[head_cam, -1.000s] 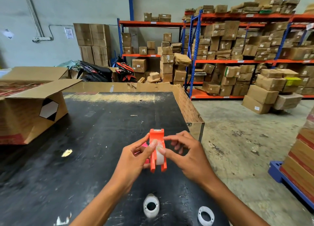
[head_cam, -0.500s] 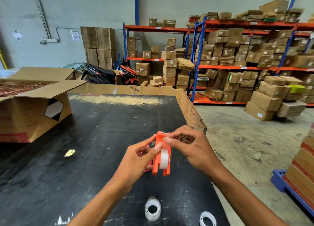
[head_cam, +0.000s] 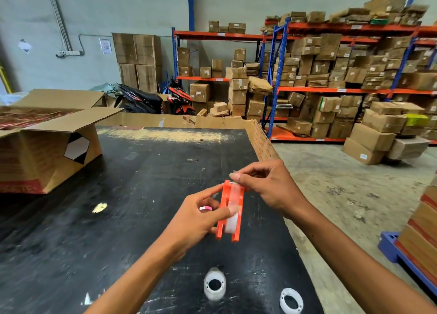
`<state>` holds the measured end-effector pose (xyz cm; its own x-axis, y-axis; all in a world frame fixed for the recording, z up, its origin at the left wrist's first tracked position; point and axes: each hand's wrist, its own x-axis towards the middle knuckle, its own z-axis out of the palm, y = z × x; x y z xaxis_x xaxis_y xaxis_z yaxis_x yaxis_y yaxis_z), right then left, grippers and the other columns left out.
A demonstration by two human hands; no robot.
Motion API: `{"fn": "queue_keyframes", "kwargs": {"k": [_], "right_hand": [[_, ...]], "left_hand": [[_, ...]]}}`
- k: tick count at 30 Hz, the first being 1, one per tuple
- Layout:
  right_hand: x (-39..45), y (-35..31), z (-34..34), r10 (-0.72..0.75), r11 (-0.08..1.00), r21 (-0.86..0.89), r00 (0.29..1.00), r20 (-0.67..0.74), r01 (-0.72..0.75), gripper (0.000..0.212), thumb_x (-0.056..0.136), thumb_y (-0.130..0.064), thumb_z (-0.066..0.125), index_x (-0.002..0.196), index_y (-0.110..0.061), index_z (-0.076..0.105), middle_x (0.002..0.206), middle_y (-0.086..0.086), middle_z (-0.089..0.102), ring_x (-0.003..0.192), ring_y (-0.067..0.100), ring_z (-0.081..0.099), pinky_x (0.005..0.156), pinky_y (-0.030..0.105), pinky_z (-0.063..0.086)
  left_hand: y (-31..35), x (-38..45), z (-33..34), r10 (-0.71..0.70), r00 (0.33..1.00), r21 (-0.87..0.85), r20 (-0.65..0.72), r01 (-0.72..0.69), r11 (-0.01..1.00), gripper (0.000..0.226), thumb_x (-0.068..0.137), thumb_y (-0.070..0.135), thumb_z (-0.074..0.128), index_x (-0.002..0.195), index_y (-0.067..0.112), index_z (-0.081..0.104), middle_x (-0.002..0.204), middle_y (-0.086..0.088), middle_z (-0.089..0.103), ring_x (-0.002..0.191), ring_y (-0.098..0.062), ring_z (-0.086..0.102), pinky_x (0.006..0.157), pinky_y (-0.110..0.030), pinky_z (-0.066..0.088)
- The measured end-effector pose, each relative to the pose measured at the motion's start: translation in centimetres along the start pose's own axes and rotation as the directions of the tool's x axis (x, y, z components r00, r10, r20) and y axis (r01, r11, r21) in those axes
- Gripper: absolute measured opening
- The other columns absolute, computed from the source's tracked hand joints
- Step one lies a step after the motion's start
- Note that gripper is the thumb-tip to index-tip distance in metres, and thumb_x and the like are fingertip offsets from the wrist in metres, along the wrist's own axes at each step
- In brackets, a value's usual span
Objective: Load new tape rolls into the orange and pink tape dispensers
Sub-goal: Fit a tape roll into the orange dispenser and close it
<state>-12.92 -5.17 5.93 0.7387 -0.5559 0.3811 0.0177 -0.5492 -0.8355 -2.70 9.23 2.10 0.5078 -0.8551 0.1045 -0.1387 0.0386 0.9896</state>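
So both hands are up over the black tabletop [head_cam: 142,195], working on the orange tape dispenser [head_cam: 233,209]. The left hand [head_cam: 196,219] is wrapped around the dispenser's left side, thumb pressed on the clear tape roll [head_cam: 231,221] sitting between the two orange side plates. The right hand [head_cam: 269,186] is at the top end of the dispenser, thumb and forefinger pinched together on what looks like the loose end of the tape, right by the cutter edge. A strip of tape runs from the roll up to that pinch.

There's a bit of pink poking out behind the left hand's fingers, which is probably the pink tape dispenser [head_cam: 205,208], but most of it is hidden, so I can't tell if it's lying on the tabletop or held.

Closer to the camera, two more things sit on the tabletop: a spare tape roll [head_cam: 214,286] standing on its side, and just right of it an empty white core ring [head_cam: 291,300] near the edge.

An open cardboard box [head_cam: 47,153] sits at the far left of the tabletop, well away from the hands. Warehouse shelving [head_cam: 331,89] stacked with cartons fills the background.
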Motion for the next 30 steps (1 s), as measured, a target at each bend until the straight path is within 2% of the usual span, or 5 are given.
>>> {"fn": "queue_keyframes", "kwargs": {"k": [10,18,23,26,30], "right_hand": [[0.7,1.0,0.1,0.322,0.917,0.162,0.915,0.244,-0.366,0.019,0.08,-0.013,0.07,0.086,0.005,0.07,0.077,0.01,0.073,0.07,0.014,0.071,0.059,0.02,0.058],[0.2,6.0,1.5,0.465,0.85,0.241,0.882,0.076,-0.469,0.042,0.09,-0.04,0.056,0.096,-0.001,0.07,0.089,0.019,0.073,0.076,0.021,0.069,0.065,0.027,0.06],[0.1,9.6,3.4,0.472,0.856,0.201,0.878,0.076,-0.477,0.036,0.093,-0.026,0.054,0.09,0.006,0.069,0.077,0.016,0.067,0.066,0.019,0.063,0.058,0.025,0.057],[0.6,11.6,4.2,0.533,0.827,0.197,0.846,0.023,-0.527,0.034,0.092,-0.021,0.053,0.087,0.01,0.068,0.072,0.018,0.063,0.057,0.018,0.062,0.048,0.02,0.054],[1.2,13.8,5.1,0.553,0.828,0.125,0.833,-0.019,-0.547,0.035,0.091,-0.027,0.054,0.08,0.002,0.071,0.072,0.015,0.063,0.063,0.017,0.061,0.054,0.026,0.054]], "left_hand": [[-1.3,0.2,-0.6,0.021,0.994,-0.057,0.109,-0.015,0.998,0.05,0.077,0.005,0.072,0.122,0.025,0.063,0.09,-0.014,0.062,0.074,-0.02,0.061,0.058,-0.025,0.055],[-2.9,4.4,1.0,-0.246,0.968,-0.188,0.042,0.25,0.95,0.028,0.088,0.022,0.06,0.116,0.021,0.064,0.063,0.003,0.072,0.054,-0.01,0.066,0.069,-0.036,0.054],[-6.0,8.1,2.7,-0.374,0.921,-0.159,-0.106,0.355,0.921,0.049,0.086,0.034,0.055,0.129,0.01,0.049,0.109,-0.016,0.071,0.087,-0.026,0.071,0.065,-0.033,0.058],[-7.1,9.3,3.6,-0.399,0.904,-0.111,-0.154,0.385,0.916,0.054,0.08,0.048,0.051,0.109,0.003,0.06,0.101,-0.018,0.074,0.093,-0.033,0.07,0.085,-0.045,0.057],[-7.4,9.4,4.7,-0.395,0.905,-0.09,-0.156,0.385,0.918,0.041,0.091,0.036,0.043,0.08,0.003,0.065,0.08,-0.016,0.068,0.071,-0.026,0.059,0.064,-0.029,0.042]]}}
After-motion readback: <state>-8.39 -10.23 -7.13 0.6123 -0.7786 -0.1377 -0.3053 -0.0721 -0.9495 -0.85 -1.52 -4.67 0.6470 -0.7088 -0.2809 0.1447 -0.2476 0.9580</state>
